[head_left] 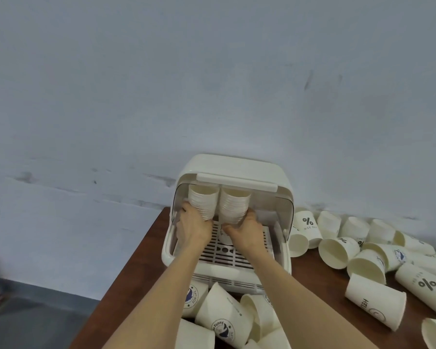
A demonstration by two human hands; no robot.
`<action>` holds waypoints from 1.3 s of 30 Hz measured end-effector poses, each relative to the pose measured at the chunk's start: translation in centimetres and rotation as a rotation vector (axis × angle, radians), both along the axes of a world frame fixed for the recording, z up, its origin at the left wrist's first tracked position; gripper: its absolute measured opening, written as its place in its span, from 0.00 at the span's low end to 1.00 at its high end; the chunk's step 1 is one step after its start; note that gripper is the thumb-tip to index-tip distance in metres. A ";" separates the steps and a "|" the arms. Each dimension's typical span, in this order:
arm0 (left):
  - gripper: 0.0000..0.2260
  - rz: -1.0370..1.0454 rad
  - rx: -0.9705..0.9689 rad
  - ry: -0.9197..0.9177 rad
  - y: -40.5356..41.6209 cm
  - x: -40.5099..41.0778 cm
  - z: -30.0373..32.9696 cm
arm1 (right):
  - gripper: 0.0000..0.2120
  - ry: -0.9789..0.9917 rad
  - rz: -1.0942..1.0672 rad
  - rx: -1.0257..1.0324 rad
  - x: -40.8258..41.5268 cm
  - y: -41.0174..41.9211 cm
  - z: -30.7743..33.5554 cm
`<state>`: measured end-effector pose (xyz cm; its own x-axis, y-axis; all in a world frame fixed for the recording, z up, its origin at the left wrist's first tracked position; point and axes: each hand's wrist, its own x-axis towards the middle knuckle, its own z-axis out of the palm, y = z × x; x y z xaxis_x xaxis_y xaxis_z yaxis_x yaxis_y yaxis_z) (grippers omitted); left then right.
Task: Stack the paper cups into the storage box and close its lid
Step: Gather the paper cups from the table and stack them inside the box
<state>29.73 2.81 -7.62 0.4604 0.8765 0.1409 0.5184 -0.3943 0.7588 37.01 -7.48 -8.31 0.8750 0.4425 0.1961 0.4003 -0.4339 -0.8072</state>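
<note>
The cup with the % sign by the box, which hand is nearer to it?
Right. The right hand grips the right stack inside the box, nearer the % cup; the left hand is farther.

A dark brown wooden table [146, 270] stands against the wall. The cream storage box [227, 269] sits at its far left, with loose paper cups [378, 260] lying tipped right and near.

We note each hand, left hand [193, 229] and right hand [246, 230], gripping one paper cup stack [204, 201] [234, 206] inside the open storage box [227, 170]; loose paper cups [363, 250] litter the table [146, 268].
</note>
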 end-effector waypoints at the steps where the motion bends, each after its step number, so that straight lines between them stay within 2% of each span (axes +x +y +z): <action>1: 0.29 -0.012 0.007 -0.005 0.3 0.1 -0.2 | 0.30 -0.005 0.004 -0.009 0.1 0.1 -0.1; 12: 0.33 -0.138 0.033 -0.054 1.6 0.4 -0.8 | 0.28 -0.066 -0.028 -0.085 0.5 0.3 -1.0; 21: 0.36 -0.150 0.029 -0.025 1.7 0.6 -1.1 | 0.28 -0.060 -0.031 -0.095 0.5 0.3 -0.9; 26: 0.36 -0.137 -0.004 0.017 1.4 0.1 -0.8 | 0.32 0.026 -0.007 -0.151 0.3 0.1 -0.4; 29: 0.37 -0.130 -0.023 0.083 0.6 -0.6 -0.4 | 0.33 0.074 -0.027 -0.278 0.0 -0.5 0.5; 31: 0.35 -0.124 -0.022 0.125 -0.3 -1.4 0.3 | 0.29 0.064 -0.035 -0.355 -0.5 -1.4 1.7; 34: 0.25 -0.155 0.011 0.166 -2.0 -2.8 1.0 | 0.19 0.066 0.007 -0.415 -1.5 -3.4 3.6; 37: 0.17 -0.217 0.094 0.234 -4.3 -4.1 2.2 | 0.04 0.006 0.063 -0.466 -3.0 -5.8 5.5; 38: 0.13 -0.247 0.126 0.268 -5.3 -4.7 2.9 | 0.03 -0.020 0.069 -0.467 -3.4 -6.6 6.0; 39: 0.09 -0.281 0.153 0.302 -6.2 -5.0 3.4 | 0.06 -0.034 0.073 -0.456 -3.9 -7.5 6.6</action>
<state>24.71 -3.34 -4.18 0.7183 0.6909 0.0817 0.5647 -0.6475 0.5117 33.12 -14.98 -1.71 0.8350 0.5502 -0.0050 0.4656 -0.7115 -0.5263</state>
